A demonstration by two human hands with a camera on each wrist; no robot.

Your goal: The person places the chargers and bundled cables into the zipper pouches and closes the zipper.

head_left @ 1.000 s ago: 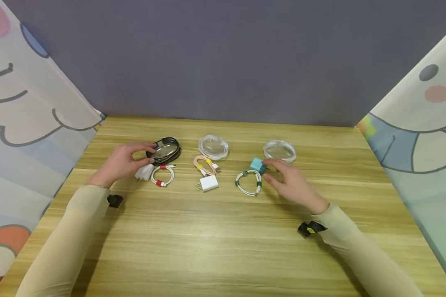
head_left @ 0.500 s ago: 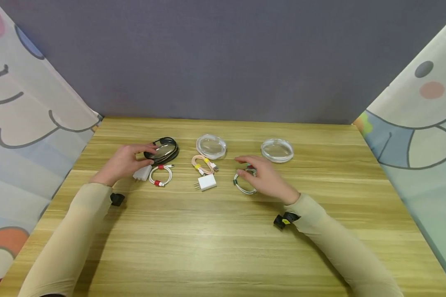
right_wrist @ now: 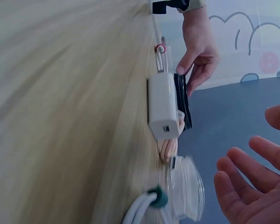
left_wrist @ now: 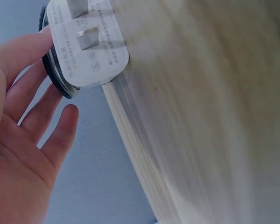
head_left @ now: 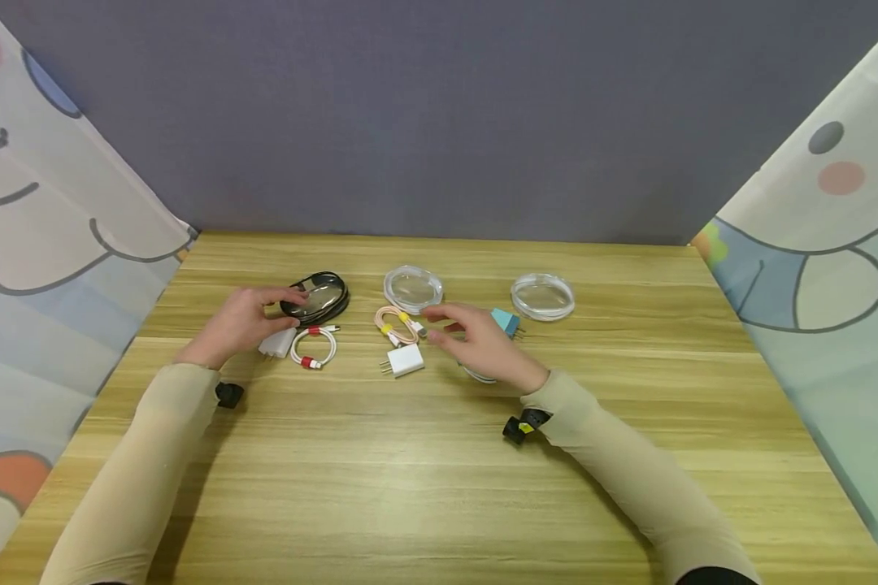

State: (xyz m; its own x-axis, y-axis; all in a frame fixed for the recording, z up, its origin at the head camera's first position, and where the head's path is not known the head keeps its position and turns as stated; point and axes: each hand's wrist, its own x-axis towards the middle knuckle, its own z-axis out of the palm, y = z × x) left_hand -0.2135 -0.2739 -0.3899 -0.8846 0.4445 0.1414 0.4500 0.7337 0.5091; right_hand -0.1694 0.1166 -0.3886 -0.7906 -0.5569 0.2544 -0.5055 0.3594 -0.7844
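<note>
At the left, a coiled black cable (head_left: 328, 310) lies on the wooden table (head_left: 410, 487). My left hand (head_left: 237, 327) holds its left rim between thumb and fingers. Beneath that thumb are a white plug charger (left_wrist: 88, 46) and, beside it, a white cable with red ties (head_left: 293, 351). My right hand (head_left: 475, 341) hovers with relaxed, spread fingers just right of a peach cable with yellow ties (head_left: 384, 322), holding nothing. Before the peach cable lies another white charger (head_left: 407, 360). Partly hidden by my right hand are a blue charger (head_left: 506, 322) and a white cable with green ties (right_wrist: 140, 205).
Behind the small cables sit two clear-and-white coils (head_left: 413, 289), one in the middle and the other at the right (head_left: 543, 297). A grey panel (head_left: 439, 122) closes off the table's back. Cartoon-print sheets (head_left: 812, 244) hang at both sides.
My right hand has moved left, from the blue charger over the green-tied cable to the right edge of the peach cable. My left hand has stayed at the black cable.
</note>
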